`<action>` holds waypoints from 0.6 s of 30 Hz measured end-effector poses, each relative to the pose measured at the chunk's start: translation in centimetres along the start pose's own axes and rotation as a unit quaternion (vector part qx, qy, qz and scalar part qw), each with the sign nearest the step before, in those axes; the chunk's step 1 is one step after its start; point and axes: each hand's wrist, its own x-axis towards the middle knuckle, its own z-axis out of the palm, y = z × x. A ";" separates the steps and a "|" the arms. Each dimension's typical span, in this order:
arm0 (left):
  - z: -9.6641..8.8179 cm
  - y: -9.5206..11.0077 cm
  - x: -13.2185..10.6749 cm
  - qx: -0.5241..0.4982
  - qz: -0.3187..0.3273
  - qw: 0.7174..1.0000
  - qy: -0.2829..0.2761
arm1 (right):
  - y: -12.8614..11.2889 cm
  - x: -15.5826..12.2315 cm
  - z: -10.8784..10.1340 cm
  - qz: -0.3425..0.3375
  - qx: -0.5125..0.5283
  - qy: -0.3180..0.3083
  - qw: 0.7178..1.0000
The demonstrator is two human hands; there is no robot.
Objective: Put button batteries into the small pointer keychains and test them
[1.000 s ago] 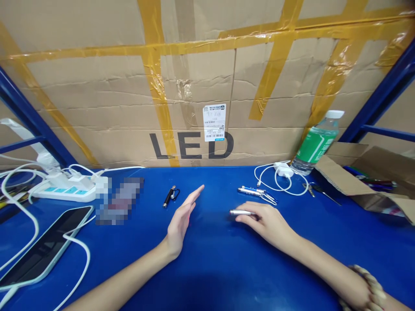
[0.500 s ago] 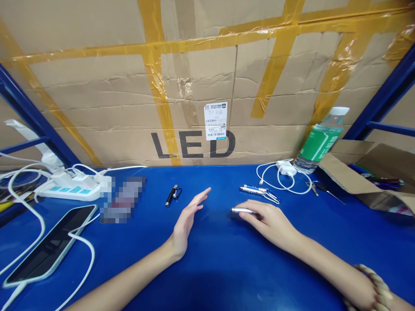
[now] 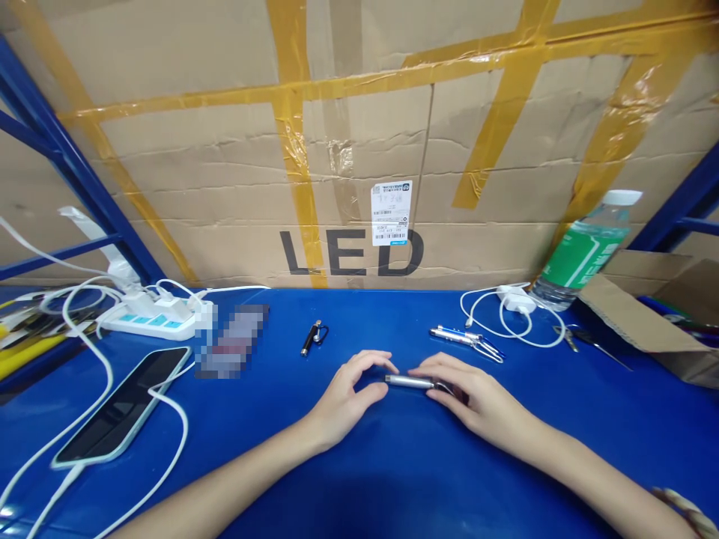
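A glossy blue bench (image 3: 359, 479) fills the lower view and runs back to a wall of flattened cardboard (image 3: 213, 172), creased, crossed by strips of yellow-brown tape (image 3: 292, 135) and printed with the black letters LED (image 3: 351, 253), over which a white barcode label (image 3: 392, 212) is stuck. Dark blue metal frame posts slant up at the left (image 3: 61, 157) and right (image 3: 682, 206) ends of the bench. Midway along the bench, nearer its front edge than the cardboard, a slim silver penlight (image 3: 407, 381) lies crosswise between both hands. The left hand (image 3: 345, 393) is curled, thumb and fingertips pinching the penlight's left end; the right hand (image 3: 477, 397) closes its fingers over the right end, palm down on the bench. Behind the left hand, towards the far edge, lies a short black keychain torch (image 3: 312, 338), apart from everything else. Behind the right hand sit two more silver penlights (image 3: 466, 339) side by side. At the far right corner a white charger with a coiled cable (image 3: 514, 307) lies just beside a clear water bottle with a green label (image 3: 584, 251), which leans against the cardboard, and an open cardboard box (image 3: 645, 322) stands at the right edge. Towards the far left corner a white power strip (image 3: 151, 318) carries several plugs, and near the left edge a phone (image 3: 120, 404) lies face up with a white cable (image 3: 168, 457) looping around it
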 end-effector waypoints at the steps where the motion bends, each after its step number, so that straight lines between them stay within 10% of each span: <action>1: 0.0 0.0 0.0 0.009 0.001 1.000 -0.001 | -0.1 0.0 0.0 -0.009 0.013 -0.004 1.000; 11: 0.9 -1.5 -0.2 0.175 0.019 0.984 0.009 | 0.6 0.2 0.2 0.005 -0.063 0.057 0.996; 18: 0.3 -2.5 0.0 0.211 -0.025 0.971 0.111 | 2.2 0.0 0.3 0.093 -0.189 0.133 0.969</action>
